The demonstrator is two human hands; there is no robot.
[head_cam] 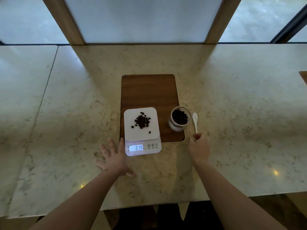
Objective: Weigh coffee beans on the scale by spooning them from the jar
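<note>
A white digital scale (131, 120) sits on the near end of a wooden board (149, 90). A small pile of dark coffee beans (142, 121) lies on its platform, and the lit display reads 0.19. To its right stands an open glass jar (179, 119) partly filled with beans. A white spoon (195, 119) lies on the counter just right of the jar, bowl pointing away. My right hand (200, 146) pinches the near end of its handle. My left hand (113, 157) rests flat on the counter with fingers spread, just left of the scale's display.
The marble counter (66, 113) stretches wide to both sides. Wooden window posts (66, 20) rise behind it. A wooden object's corner (303, 78) shows at the far right edge. The counter's near edge runs below my forearms.
</note>
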